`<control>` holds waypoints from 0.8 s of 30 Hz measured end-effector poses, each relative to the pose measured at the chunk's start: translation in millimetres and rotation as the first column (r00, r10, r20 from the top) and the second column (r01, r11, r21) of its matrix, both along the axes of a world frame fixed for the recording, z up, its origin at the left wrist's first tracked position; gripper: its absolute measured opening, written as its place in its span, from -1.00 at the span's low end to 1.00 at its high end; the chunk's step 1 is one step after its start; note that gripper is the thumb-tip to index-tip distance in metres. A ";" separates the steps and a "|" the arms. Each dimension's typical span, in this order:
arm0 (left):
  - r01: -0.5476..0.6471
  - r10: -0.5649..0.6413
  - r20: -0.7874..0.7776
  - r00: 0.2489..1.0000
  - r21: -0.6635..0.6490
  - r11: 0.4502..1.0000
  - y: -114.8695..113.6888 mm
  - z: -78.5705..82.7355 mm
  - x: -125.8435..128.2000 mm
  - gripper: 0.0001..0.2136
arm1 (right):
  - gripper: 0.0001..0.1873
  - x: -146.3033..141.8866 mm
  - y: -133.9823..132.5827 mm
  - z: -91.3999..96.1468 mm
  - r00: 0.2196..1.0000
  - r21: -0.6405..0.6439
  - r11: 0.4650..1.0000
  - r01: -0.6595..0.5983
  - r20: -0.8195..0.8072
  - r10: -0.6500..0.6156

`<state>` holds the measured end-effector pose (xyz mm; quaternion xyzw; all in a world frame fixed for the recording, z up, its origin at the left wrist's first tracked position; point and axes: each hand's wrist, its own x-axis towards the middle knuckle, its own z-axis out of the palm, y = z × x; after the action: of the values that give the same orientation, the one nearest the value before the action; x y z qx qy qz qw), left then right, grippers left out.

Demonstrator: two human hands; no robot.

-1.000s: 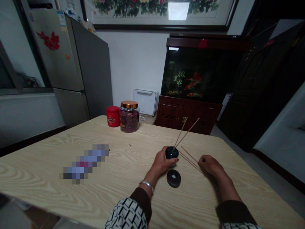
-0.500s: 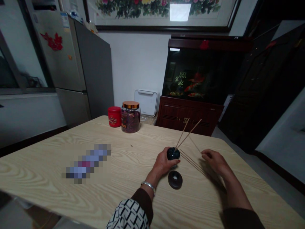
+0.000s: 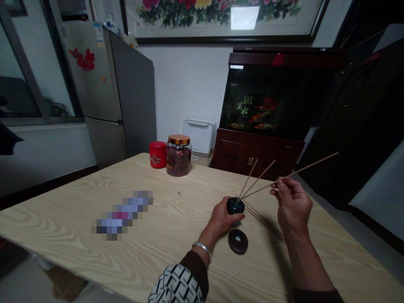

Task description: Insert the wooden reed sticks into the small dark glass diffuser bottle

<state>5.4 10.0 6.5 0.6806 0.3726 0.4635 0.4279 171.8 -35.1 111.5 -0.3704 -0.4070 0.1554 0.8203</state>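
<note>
your fridge (image 3: 137,92) at left, red decal (image 3: 85,59) on its door, red tin (image 3: 158,155) just beside copper-lidded jar (image 3: 178,160) near your table's (image 3: 142,261) far edge, white case (image 3: 198,139) behind, fish tank (image 3: 290,97) on dark red cabinet (image 3: 232,145) ahead of you, framed flower picture (image 3: 202,21) up top, pixelated item (image 3: 124,214) on your left

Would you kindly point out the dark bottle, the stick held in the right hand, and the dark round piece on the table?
Dark bottle (image 3: 235,207): head view, on its visible upper body.
Held stick (image 3: 312,165): head view, on its far length.
Dark round piece (image 3: 237,245): head view, on its upper face.
</note>
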 end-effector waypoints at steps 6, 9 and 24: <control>-0.009 0.009 0.011 1.000 0.004 1.000 2.7 -5.1 1.0 -0.42 | -0.72 -6.8 12.2 -14.3 0.987 -0.055 0.998 0.036 0.159 -0.027; -0.014 0.014 0.013 1.000 0.007 1.000 3.3 -6.1 1.8 -0.42 | -0.70 -12.9 17.3 -23.2 0.972 -0.150 0.988 -0.029 0.225 0.063; 0.007 -0.007 0.015 1.000 0.016 1.000 2.1 -4.3 0.8 -0.46 | -0.91 102.3 1.5 -85.0 0.415 -0.668 0.464 0.581 0.734 0.538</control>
<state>6.2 12.1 2.2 0.6818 0.3634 0.4700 0.4268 274.2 -33.6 26.5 -0.7607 -0.6270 0.0998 0.1349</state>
